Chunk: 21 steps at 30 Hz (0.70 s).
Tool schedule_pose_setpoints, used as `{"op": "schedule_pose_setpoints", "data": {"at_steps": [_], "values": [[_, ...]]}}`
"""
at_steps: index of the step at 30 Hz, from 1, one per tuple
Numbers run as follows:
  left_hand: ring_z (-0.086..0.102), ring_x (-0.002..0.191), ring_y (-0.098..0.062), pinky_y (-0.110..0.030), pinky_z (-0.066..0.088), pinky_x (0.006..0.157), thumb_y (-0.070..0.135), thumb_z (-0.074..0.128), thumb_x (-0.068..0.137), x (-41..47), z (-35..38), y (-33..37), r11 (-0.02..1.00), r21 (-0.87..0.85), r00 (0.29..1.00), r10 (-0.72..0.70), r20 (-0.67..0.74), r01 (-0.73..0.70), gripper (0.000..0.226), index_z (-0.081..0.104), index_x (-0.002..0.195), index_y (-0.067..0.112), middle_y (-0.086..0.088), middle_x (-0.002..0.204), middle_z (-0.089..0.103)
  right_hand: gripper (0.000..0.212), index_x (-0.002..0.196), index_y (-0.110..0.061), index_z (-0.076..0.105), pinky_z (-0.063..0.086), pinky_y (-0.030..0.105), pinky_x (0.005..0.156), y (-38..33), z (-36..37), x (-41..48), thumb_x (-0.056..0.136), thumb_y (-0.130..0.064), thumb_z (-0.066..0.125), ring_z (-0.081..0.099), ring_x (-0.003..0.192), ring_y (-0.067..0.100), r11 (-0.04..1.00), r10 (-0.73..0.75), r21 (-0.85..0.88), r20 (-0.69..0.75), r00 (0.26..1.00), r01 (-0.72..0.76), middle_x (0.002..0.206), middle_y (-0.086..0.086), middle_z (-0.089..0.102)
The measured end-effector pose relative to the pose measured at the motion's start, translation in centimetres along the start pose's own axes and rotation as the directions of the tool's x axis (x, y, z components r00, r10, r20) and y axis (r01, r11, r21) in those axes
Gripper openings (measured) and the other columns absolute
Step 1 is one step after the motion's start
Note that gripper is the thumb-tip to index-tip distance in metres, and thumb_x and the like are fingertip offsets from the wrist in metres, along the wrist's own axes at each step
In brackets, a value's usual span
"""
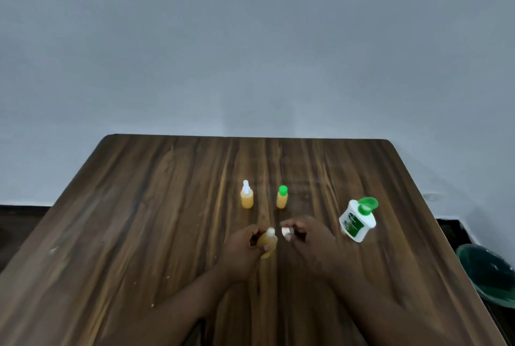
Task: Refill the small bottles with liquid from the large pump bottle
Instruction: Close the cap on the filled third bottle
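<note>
Left hand (241, 252) grips an uncapped small bottle (268, 242), tilted and part full of orange liquid, apparently steadying it for the cap. Right hand (310, 241) pinches a white cap (286, 231) just beside the bottle neck; whether it is going on or coming off cannot be told. Behind, a spray-topped bottle (247, 198) and a green-capped bottle (282, 198) stand closed on the surface (139, 220), probably done. To the right, the large pump bottle (357, 221) stands within reach. Blur obscures the fingertips, and the pump bottle's label is unreadable.
</note>
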State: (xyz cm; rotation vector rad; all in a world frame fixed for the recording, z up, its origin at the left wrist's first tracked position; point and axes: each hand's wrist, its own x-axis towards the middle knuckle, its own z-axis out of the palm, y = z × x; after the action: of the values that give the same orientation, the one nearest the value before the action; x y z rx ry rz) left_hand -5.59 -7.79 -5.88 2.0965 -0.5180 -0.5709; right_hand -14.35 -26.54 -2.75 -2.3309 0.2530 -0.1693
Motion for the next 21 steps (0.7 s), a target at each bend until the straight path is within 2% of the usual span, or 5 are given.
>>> {"op": "schedule_pose_setpoints", "data": {"at_steps": [6,10,15,18,21], "values": [[0.069,0.092,-0.001,-0.015,0.051,0.078,0.014,0.078,0.089,-1.2,-5.5,0.0,0.995,-0.052,0.993,0.075,-0.096,-0.080,0.024,0.072,0.105,0.031,0.014,0.098,0.074,0.025,0.113,-0.032,0.072,0.046,0.017,0.082,-8.9,-0.3,3.8,0.090,-0.023,0.066,0.058,0.094,-0.004,0.975,-0.146,-0.142,0.178,0.973,0.173,0.107,-0.016,0.066],[0.064,0.085,0.001,-0.010,0.044,0.073,0.014,0.078,0.088,-1.9,-8.5,-0.2,0.994,-0.026,0.985,0.106,-0.133,-0.110,0.023,0.072,0.109,0.022,0.016,0.092,0.069,0.025,0.111,-0.028,0.073,0.034,0.002,0.079,-13.1,-0.2,5.0,0.090,-0.017,0.066,0.054,0.092,-0.004,0.921,-0.258,-0.238,0.223,0.940,0.309,0.104,-0.016,0.066],[0.062,0.079,0.002,-0.016,0.042,0.068,0.016,0.077,0.090,-2.5,-11.5,0.4,0.983,-0.054,0.974,0.165,-0.153,-0.175,0.017,0.071,0.101,0.028,0.015,0.086,0.068,0.008,0.092,-0.025,0.059,0.032,0.025,0.064,-17.7,0.1,6.5,0.090,-0.030,0.065,0.050,0.081,0.008,0.813,-0.275,-0.434,0.302,0.913,0.389,0.090,-0.012,0.057],[0.062,0.075,0.006,-0.008,0.041,0.066,0.006,0.075,0.089,-2.8,-13.1,1.0,0.972,-0.080,0.958,0.202,-0.203,-0.221,0.033,0.067,0.089,0.038,0.021,0.078,0.068,0.035,0.086,-0.024,0.050,0.039,0.032,0.062,-19.8,0.1,7.7,0.090,-0.058,0.057,0.054,0.078,0.016,0.776,-0.201,-0.539,0.280,0.939,0.328,0.084,-0.009,0.056],[0.063,0.078,0.006,-0.009,0.043,0.068,0.004,0.074,0.088,-3.0,-14.7,1.5,0.964,-0.093,0.943,0.218,-0.252,-0.248,0.035,0.067,0.087,0.038,0.022,0.079,0.069,0.051,0.112,-0.027,0.053,0.052,0.038,0.076,-21.9,-1.1,8.6,0.083,-0.069,0.057,0.061,0.094,0.017,0.782,-0.177,-0.535,0.301,0.937,0.320,0.106,-0.008,0.064]]}}
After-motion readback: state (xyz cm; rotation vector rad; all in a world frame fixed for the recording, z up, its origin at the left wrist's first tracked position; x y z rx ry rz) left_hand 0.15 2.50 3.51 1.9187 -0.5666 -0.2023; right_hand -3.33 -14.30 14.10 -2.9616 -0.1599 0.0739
